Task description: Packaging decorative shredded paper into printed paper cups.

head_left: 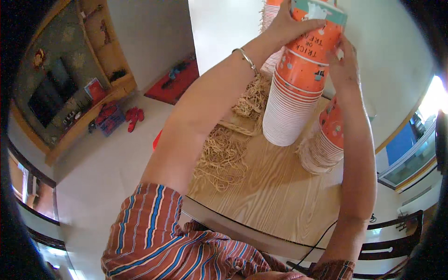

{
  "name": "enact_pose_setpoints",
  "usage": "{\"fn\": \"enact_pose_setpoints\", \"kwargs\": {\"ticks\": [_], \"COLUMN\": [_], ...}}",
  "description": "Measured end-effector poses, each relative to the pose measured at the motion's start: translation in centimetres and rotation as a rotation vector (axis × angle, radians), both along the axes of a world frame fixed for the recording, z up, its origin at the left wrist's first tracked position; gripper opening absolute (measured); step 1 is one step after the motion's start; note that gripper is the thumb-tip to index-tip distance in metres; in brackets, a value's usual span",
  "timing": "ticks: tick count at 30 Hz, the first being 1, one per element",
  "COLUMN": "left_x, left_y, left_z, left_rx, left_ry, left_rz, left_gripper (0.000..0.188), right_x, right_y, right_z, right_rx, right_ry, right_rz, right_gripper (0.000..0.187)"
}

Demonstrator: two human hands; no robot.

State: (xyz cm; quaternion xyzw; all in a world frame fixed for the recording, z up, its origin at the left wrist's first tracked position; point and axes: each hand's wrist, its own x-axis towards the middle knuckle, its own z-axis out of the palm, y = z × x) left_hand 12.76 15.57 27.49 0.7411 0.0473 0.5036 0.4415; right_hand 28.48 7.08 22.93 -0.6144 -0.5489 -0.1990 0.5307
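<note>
Both my hands are on the top orange paper bucket, which has a teal band and printed pictures. It sits upside down on a tall nested stack of paper buckets whose white rims show lower down. My left hand grips its left side, thumb across the front and the other fingers mostly hidden behind. My right hand holds its right side near the rim. Loose tan twine lies in a tangled heap on the wooden table, left of the stack.
Another bucket stack stands behind, partly hidden by my left arm. To the right, a shorter stack has twine strands around its lower part. More twine lies farther back. A dark chair stands at the lower right.
</note>
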Motion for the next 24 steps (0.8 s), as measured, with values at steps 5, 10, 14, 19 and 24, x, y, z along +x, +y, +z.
{"fn": "enact_pose_setpoints", "kwargs": {"ticks": [5, 10, 14, 19, 24], "left_x": [-2.8, -8.6, -12.6, -12.7, -9.9], "left_y": [-2.7, -8.5, -11.8, -11.5, -11.8], "left_z": [4.1, 5.7, 3.1, -3.9, -15.4], "left_rx": [0.195, 0.192, 0.119, -0.203, -0.697], "left_ry": [-0.176, -0.295, -0.320, -0.106, -0.209], "left_rz": [-0.072, -0.172, -0.177, -0.372, -0.653], "left_gripper": [0.106, 0.105, 0.097, 0.092, 0.060], "right_x": [-3.0, -9.9, -13.8, -8.7, -7.7], "right_y": [-4.2, -12.2, -17.0, -17.7, -18.9], "right_z": [4.6, 7.7, 6.5, 0.0, -7.0], "right_rx": [0.220, 0.199, 0.090, 0.038, -0.105], "right_ry": [-0.125, -0.257, -0.476, -0.670, -0.712], "right_rz": [0.108, 0.078, -0.089, 0.235, 0.189], "right_gripper": [0.060, 0.051, 0.066, 0.066, 0.050]}}
